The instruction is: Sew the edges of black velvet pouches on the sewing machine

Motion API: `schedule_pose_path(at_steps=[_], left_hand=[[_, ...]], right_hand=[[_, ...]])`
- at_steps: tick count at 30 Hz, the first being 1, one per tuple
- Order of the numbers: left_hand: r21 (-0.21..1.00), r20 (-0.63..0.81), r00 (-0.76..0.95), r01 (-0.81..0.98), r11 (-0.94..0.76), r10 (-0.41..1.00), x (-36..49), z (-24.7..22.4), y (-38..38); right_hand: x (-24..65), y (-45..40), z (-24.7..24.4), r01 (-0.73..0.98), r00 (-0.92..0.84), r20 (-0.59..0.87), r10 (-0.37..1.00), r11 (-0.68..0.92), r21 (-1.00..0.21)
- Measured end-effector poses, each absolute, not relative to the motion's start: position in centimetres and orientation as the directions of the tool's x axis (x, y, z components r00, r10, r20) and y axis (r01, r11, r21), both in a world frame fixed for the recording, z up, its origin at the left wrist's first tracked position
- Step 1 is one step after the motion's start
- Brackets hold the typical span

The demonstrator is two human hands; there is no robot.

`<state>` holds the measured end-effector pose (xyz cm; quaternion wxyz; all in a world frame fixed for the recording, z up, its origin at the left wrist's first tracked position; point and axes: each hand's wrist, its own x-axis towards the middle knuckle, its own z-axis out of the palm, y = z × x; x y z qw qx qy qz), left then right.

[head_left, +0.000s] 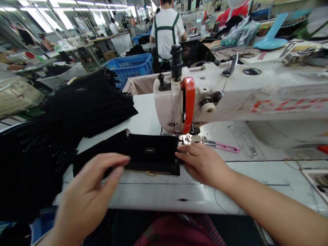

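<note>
Black pieces [87, 102] lie piled at your left. Your left hand [88, 194] is open beside the zippered black piece [164, 141], flat on the surface [143, 200] by the needle; its stitching progress and label [150, 150] seem too unclear to read. Your open right hand [205, 164] touches its right end, left of red lettering [289, 105].

We look out over a long workshop where rows of bright strip lights [102, 4] run along the ceiling and tall windows [41, 18] let in daylight at the left. Behind our white desk [146, 106] we see a blue plastic crate [134, 65] and a person in a white shirt [165, 29], back turned, at another worktable [198, 37]. Further worktables [69, 48] recede at the left.
</note>
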<state>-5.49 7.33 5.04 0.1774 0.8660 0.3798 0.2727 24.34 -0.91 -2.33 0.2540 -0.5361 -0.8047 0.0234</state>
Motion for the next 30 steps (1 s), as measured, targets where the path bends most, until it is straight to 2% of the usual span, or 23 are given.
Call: schedule_pose_path(at_steps=[2, 3, 4, 5, 10, 13, 22, 30], left_hand=[[0.301, 0.242, 0.894, 0.3, -0.905, 0.377, -1.1, 4.7, 9.7], [0.242, 0.202, 0.955, 0.166, -0.956, 0.217, 0.9, 4.2, 10.8], [0.215, 0.166, 0.978, 0.087, -0.973, 0.124, 2.6, 3.4, 11.6], [0.217, 0.126, 0.987, 0.072, -0.973, 0.101, 3.9, 2.6, 12.2], [0.321, 0.187, 0.924, 0.264, -0.909, 0.334, 5.3, -0.2, 10.4], [0.328, 0.21, 0.889, 0.327, -0.886, 0.406, 5.1, -0.1, 8.3], [0.212, 0.206, 0.906, 0.327, -0.921, 0.369, 5.9, 0.0, 8.4], [0.26, 0.17, 0.955, 0.192, -0.946, 0.241, 3.6, 0.5, 7.6]], right_hand=[[24.4, -1.0, -2.2, 0.855, -0.299, 0.375, 0.878, 0.421, -0.305], [24.4, -1.0, -2.2, 0.859, -0.297, 0.369, 0.881, 0.415, -0.299], [24.4, -1.0, -2.2, 0.863, -0.294, 0.367, 0.883, 0.41, -0.296], [24.4, -1.1, -2.1, 0.864, -0.292, 0.369, 0.883, 0.409, -0.294], [24.8, -1.1, -2.1, 0.855, -0.305, 0.38, 0.873, 0.427, -0.295], [25.0, -1.3, -2.0, 0.849, -0.318, 0.361, 0.877, 0.433, -0.304], [24.8, -1.2, -1.7, 0.86, -0.305, 0.361, 0.881, 0.417, -0.292], [25.9, -1.2, -1.8, 0.799, -0.306, 0.404, 0.862, 0.463, -0.384]])
